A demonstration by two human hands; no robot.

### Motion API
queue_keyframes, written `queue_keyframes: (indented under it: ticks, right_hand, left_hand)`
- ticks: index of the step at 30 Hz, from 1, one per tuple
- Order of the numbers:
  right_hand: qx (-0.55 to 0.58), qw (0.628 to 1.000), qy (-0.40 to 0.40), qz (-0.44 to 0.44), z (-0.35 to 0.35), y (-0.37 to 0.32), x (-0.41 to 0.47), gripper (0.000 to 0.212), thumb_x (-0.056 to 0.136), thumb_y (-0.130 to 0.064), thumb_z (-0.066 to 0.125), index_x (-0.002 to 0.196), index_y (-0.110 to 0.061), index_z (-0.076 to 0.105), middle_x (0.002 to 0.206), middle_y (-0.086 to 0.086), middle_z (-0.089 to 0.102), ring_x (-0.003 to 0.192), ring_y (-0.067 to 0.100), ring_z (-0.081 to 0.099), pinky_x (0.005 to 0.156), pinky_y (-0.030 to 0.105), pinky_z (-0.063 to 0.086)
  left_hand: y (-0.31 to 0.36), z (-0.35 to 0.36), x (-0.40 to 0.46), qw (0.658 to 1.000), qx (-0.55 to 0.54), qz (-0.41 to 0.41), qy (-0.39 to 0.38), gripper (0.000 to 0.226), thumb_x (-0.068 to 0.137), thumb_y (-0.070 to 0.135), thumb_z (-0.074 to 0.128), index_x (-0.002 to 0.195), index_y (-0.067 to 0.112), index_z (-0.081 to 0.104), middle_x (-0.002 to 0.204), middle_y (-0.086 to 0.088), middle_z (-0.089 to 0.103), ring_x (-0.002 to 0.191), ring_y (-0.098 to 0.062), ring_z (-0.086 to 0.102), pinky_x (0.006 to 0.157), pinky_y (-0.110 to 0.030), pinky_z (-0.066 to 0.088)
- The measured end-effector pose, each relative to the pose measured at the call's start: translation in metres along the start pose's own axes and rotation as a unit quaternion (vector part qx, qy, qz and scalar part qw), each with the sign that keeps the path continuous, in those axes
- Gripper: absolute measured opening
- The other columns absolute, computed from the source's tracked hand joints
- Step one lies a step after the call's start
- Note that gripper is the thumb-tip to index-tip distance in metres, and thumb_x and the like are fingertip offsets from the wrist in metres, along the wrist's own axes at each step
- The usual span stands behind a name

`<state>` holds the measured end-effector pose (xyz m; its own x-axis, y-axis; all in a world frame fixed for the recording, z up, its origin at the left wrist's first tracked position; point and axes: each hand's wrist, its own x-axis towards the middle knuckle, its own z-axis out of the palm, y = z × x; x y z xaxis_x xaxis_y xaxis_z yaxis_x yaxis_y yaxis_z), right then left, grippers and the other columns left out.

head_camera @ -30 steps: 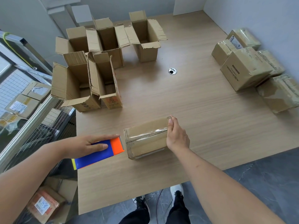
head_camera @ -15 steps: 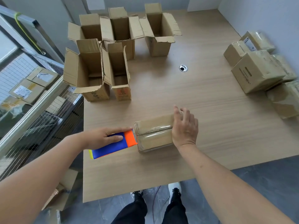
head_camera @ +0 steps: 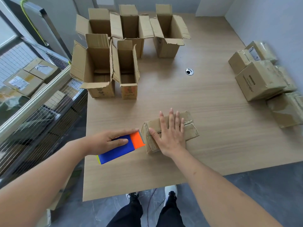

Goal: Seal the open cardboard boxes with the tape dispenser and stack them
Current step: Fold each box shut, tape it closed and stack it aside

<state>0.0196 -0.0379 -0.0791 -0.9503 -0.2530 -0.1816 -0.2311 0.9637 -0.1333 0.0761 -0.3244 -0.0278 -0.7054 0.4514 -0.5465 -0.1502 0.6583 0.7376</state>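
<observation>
Since half a second ago, the right hand (head_camera: pixel 170 136) has been slid from the far end of the small taped box (head_camera: pixel 170 131) onto its top, where it is now laid flat with fingers straight and spread, pressing down. Head view, item by item: the taped box is set lying on the wooden table (head_camera: pixel 213 128) near the front edge. The tape dispenser (head_camera: pixel 122 148), blue with an orange end, is grasped by the left hand (head_camera: pixel 106 141), fingers curled over its body; its toothed orange end is held against the box's left end. Five open cardboard boxes (head_camera: pixel 127 51) are stood upright, flaps raised, at the far left. Sealed boxes (head_camera: pixel 260 79) are grouped along the right edge, beside the wall.
</observation>
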Motion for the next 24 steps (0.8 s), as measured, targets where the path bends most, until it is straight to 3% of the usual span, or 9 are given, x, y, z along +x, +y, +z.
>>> queue_keyframes:
  ticks: [5,8,11,17,22,24]
  right_hand:
    - [-0.001,1.0,-0.009,0.002,0.001,0.002,0.003,0.09,0.087,-0.087,-0.003,0.161,-0.037,-0.011,0.168,0.008,-0.024,0.152,0.03,-0.028,0.124,0.053,-0.013]
    - [-0.001,1.0,-0.002,0.002,0.001,0.0,0.002,0.102,0.079,-0.097,0.006,0.161,-0.037,-0.01,0.168,0.007,-0.023,0.153,0.03,-0.028,0.123,0.053,-0.014]
    - [-0.005,1.0,0.007,0.003,0.0,-0.002,0.002,0.119,0.067,-0.106,0.012,0.162,-0.037,-0.006,0.169,0.008,-0.021,0.153,0.031,-0.027,0.123,0.055,-0.012]
    - [0.003,1.0,-0.007,0.009,-0.006,-0.005,0.003,0.12,0.064,-0.106,0.017,0.161,-0.038,0.0,0.169,0.008,-0.021,0.151,0.031,-0.031,0.123,0.055,-0.014]
    - [0.0,0.997,-0.068,0.024,-0.016,-0.019,0.001,0.114,0.066,-0.096,0.028,0.159,-0.04,-0.005,0.165,0.008,-0.03,0.147,0.035,-0.038,0.114,0.063,-0.024]
    - [-0.002,0.996,-0.086,0.031,-0.021,-0.026,0.0,0.111,0.067,-0.092,0.03,0.159,-0.041,-0.006,0.164,0.008,-0.032,0.147,0.037,-0.037,0.111,0.065,-0.026]
  left_hand:
    - [-0.017,-0.003,-0.01,1.0,-0.003,-0.017,-0.001,0.047,0.105,0.054,0.043,0.14,0.078,0.024,0.144,0.055,0.028,0.132,0.02,0.032,0.103,-0.016,0.03]
    - [-0.01,0.003,-0.006,0.999,0.006,-0.037,0.011,0.046,0.106,0.053,0.042,0.137,0.081,0.023,0.14,0.054,0.034,0.129,0.01,0.041,0.102,-0.016,0.032]
    - [0.001,0.011,0.013,0.996,0.038,-0.074,0.031,0.044,0.105,0.056,0.041,0.137,0.081,0.024,0.145,0.035,0.045,0.12,-0.008,0.05,0.098,-0.029,0.038]
    - [0.019,0.013,0.034,0.991,0.04,-0.124,0.016,0.042,0.106,0.056,0.04,0.145,0.069,0.03,0.148,0.014,0.05,0.104,-0.011,0.047,0.082,-0.028,0.035]
    - [0.033,-0.005,0.043,0.985,0.102,-0.137,-0.024,0.043,0.106,0.053,0.04,0.148,0.063,0.035,0.155,0.011,0.045,0.133,-0.021,0.046,0.106,-0.036,0.034]
    - [0.037,-0.008,0.051,0.978,0.14,-0.148,-0.037,0.045,0.106,0.052,0.039,0.15,0.059,0.035,0.157,0.009,0.043,0.138,-0.023,0.043,0.109,-0.037,0.033]
